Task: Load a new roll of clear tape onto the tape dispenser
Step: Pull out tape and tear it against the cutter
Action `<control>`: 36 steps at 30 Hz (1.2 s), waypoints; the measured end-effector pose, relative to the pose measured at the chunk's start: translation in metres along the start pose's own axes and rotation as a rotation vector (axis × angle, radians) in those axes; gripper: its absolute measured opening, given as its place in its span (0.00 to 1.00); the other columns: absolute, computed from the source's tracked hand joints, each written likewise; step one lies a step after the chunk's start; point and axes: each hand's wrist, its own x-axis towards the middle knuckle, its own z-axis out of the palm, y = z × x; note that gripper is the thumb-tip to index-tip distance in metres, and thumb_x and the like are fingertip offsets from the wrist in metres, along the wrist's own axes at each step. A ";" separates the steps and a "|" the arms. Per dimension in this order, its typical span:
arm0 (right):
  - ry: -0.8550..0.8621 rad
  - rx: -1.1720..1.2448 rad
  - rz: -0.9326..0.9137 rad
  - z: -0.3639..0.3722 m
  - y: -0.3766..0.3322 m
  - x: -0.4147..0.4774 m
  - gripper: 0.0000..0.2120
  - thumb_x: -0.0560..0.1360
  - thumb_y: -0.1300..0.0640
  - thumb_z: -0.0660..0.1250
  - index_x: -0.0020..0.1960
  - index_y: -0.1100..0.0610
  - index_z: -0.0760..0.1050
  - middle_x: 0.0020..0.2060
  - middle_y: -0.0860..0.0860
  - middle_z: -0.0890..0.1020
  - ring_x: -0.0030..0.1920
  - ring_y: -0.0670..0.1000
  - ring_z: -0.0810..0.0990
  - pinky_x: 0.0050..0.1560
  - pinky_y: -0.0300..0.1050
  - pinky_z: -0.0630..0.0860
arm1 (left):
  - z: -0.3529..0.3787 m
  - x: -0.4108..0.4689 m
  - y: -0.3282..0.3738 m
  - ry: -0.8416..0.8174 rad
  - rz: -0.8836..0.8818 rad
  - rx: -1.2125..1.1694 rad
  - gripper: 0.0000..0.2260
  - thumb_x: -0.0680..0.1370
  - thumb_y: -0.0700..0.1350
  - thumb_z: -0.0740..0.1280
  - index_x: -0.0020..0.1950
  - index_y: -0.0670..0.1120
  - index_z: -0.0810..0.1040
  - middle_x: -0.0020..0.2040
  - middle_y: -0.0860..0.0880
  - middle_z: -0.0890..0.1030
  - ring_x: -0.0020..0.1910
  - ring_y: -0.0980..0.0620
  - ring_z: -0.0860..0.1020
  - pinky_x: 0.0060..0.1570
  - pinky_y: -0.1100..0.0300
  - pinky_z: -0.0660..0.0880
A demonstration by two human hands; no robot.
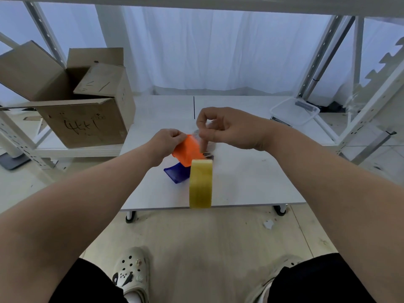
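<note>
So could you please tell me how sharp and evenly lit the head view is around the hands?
Head view: soft backlight through the white curtain, no hard shadows; shelving uprights bow from wide-angle distortion; right hand fingers slightly blurred above the orange dispenser; yellowish tape roll fairly sharp.

Storeroom or packing area: white slotted-steel shelving uprights (pixel 314 62), open cardboard boxes (pixel 83 119) on a shelf, a low wheeled white bench (pixel 251 182), a clear plastic bin (pixel 294 112), and a scuffed plywood floor (pixel 207 232).

Single head-worn view, forward and down, close over the table (pixel 251 189)
</note>
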 end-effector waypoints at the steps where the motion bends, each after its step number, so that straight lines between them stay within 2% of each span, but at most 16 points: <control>1: -0.028 0.000 -0.016 0.001 -0.003 0.002 0.05 0.80 0.55 0.62 0.46 0.55 0.69 0.41 0.52 0.86 0.43 0.56 0.77 0.46 0.43 0.73 | -0.001 -0.001 0.002 -0.045 0.022 0.004 0.07 0.80 0.44 0.62 0.45 0.45 0.78 0.44 0.43 0.77 0.43 0.45 0.73 0.44 0.56 0.72; 3: -0.075 0.006 -0.026 0.003 -0.009 0.004 0.06 0.80 0.56 0.61 0.44 0.54 0.69 0.41 0.52 0.86 0.42 0.46 0.80 0.45 0.30 0.70 | -0.003 -0.007 0.011 -0.178 0.055 0.048 0.08 0.80 0.40 0.62 0.42 0.44 0.76 0.38 0.47 0.76 0.39 0.50 0.74 0.40 0.65 0.74; 4: -0.095 0.011 -0.024 0.003 -0.011 0.004 0.06 0.80 0.57 0.61 0.44 0.53 0.69 0.41 0.52 0.86 0.41 0.41 0.79 0.44 0.25 0.68 | -0.004 -0.009 0.014 -0.262 0.052 0.024 0.09 0.80 0.39 0.61 0.40 0.43 0.76 0.37 0.48 0.76 0.38 0.51 0.74 0.39 0.64 0.74; 6: -0.117 0.015 -0.012 0.002 -0.012 0.004 0.05 0.80 0.56 0.62 0.44 0.53 0.69 0.42 0.51 0.86 0.42 0.39 0.80 0.45 0.25 0.68 | -0.007 -0.010 0.016 -0.433 0.017 -0.039 0.09 0.80 0.40 0.60 0.43 0.42 0.78 0.38 0.49 0.78 0.38 0.52 0.77 0.42 0.61 0.75; 7: -0.120 0.012 -0.007 0.002 -0.011 0.004 0.05 0.79 0.56 0.62 0.45 0.55 0.70 0.42 0.51 0.86 0.44 0.41 0.81 0.47 0.29 0.70 | -0.009 -0.010 0.017 -0.490 0.004 -0.037 0.09 0.81 0.40 0.60 0.46 0.41 0.79 0.37 0.51 0.80 0.38 0.54 0.78 0.42 0.61 0.76; 9: -0.106 0.008 0.001 -0.001 -0.005 0.003 0.07 0.79 0.54 0.62 0.48 0.58 0.70 0.43 0.52 0.86 0.50 0.52 0.81 0.56 0.48 0.74 | -0.013 -0.011 0.016 -0.540 -0.021 0.007 0.10 0.81 0.42 0.60 0.47 0.42 0.80 0.36 0.53 0.80 0.37 0.57 0.78 0.42 0.63 0.75; 11: -0.097 0.013 0.018 -0.002 -0.001 0.001 0.09 0.78 0.53 0.63 0.49 0.60 0.70 0.44 0.53 0.86 0.53 0.63 0.78 0.62 0.63 0.71 | -0.015 -0.016 0.016 -0.573 -0.048 0.050 0.09 0.80 0.43 0.60 0.46 0.45 0.80 0.39 0.52 0.81 0.40 0.55 0.79 0.45 0.63 0.76; 13: -0.086 0.026 0.038 -0.003 0.003 0.000 0.10 0.78 0.54 0.63 0.51 0.62 0.71 0.44 0.54 0.86 0.53 0.65 0.78 0.62 0.65 0.70 | -0.015 -0.018 0.014 -0.584 -0.069 0.080 0.09 0.80 0.45 0.61 0.51 0.45 0.80 0.44 0.50 0.82 0.44 0.53 0.79 0.48 0.60 0.76; 15: -0.073 0.032 0.057 -0.002 0.006 0.001 0.10 0.78 0.55 0.63 0.52 0.63 0.71 0.43 0.53 0.86 0.49 0.60 0.80 0.62 0.62 0.72 | -0.011 -0.020 0.011 -0.545 -0.069 0.077 0.11 0.80 0.46 0.60 0.56 0.43 0.79 0.49 0.46 0.81 0.48 0.50 0.78 0.51 0.59 0.76; 19: -0.096 0.011 0.076 0.005 0.005 0.006 0.10 0.79 0.55 0.63 0.53 0.63 0.72 0.43 0.53 0.85 0.44 0.46 0.81 0.56 0.50 0.77 | 0.008 -0.026 0.008 -0.459 -0.027 -0.015 0.09 0.81 0.43 0.59 0.47 0.47 0.78 0.46 0.47 0.78 0.46 0.49 0.76 0.53 0.55 0.74; 23: -0.097 -0.028 0.049 0.007 0.003 0.008 0.10 0.78 0.55 0.64 0.52 0.63 0.72 0.43 0.57 0.85 0.44 0.51 0.80 0.56 0.55 0.76 | 0.019 -0.029 0.009 -0.408 -0.016 -0.124 0.10 0.81 0.41 0.59 0.41 0.46 0.76 0.38 0.49 0.76 0.38 0.52 0.73 0.45 0.58 0.73; 27: -0.079 -0.060 0.042 0.006 0.004 0.009 0.09 0.78 0.54 0.64 0.52 0.61 0.72 0.42 0.56 0.84 0.43 0.56 0.76 0.58 0.64 0.74 | 0.016 -0.029 0.007 -0.422 -0.031 -0.071 0.10 0.81 0.43 0.58 0.45 0.43 0.75 0.40 0.46 0.73 0.40 0.51 0.71 0.46 0.59 0.72; 29: -0.078 -0.065 0.041 0.005 0.005 0.010 0.08 0.78 0.54 0.63 0.51 0.60 0.72 0.39 0.48 0.84 0.43 0.54 0.76 0.58 0.63 0.74 | 0.015 -0.030 0.005 -0.453 -0.051 -0.055 0.09 0.81 0.45 0.59 0.50 0.41 0.75 0.44 0.44 0.73 0.44 0.48 0.71 0.49 0.57 0.71; 32: -0.088 -0.039 0.030 0.004 0.005 0.012 0.05 0.79 0.54 0.63 0.47 0.55 0.71 0.35 0.42 0.83 0.41 0.50 0.76 0.52 0.57 0.75 | 0.014 -0.031 0.006 -0.489 -0.076 -0.044 0.08 0.81 0.44 0.60 0.50 0.42 0.77 0.45 0.44 0.75 0.44 0.48 0.74 0.47 0.58 0.74; 34: -0.087 -0.014 0.026 0.004 0.004 0.014 0.04 0.79 0.55 0.62 0.46 0.53 0.70 0.32 0.39 0.82 0.36 0.41 0.75 0.45 0.45 0.73 | 0.015 -0.033 0.009 -0.491 -0.104 -0.024 0.09 0.81 0.45 0.60 0.54 0.42 0.76 0.47 0.44 0.75 0.44 0.48 0.75 0.42 0.62 0.76; 36: -0.079 0.000 0.025 0.004 0.002 0.014 0.04 0.79 0.56 0.62 0.46 0.54 0.70 0.32 0.40 0.82 0.34 0.36 0.75 0.43 0.36 0.71 | 0.016 -0.034 0.009 -0.492 -0.112 -0.002 0.13 0.81 0.47 0.61 0.59 0.40 0.75 0.48 0.43 0.75 0.46 0.47 0.74 0.42 0.62 0.76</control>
